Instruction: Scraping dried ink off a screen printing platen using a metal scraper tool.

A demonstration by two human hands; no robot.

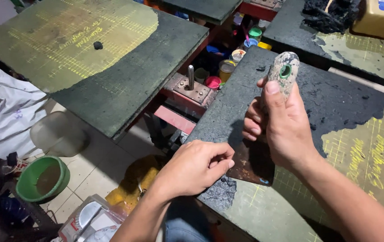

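Upright in right hand (286,130), grimy bottle (283,74), left hand (196,168) below

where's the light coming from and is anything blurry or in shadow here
Head view: even overhead light, soft glare on the right hand and the paint-crusted tool it holds; the left hand is sharp; the floor corner by the green basin falls dark.

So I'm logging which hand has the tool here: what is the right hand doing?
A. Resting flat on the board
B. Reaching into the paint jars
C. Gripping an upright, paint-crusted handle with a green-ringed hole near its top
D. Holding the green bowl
C: the right hand is wrapped around the crusted handle, thumb up beside its green ring, above the dark board; the left hand is a loose fist nearby.
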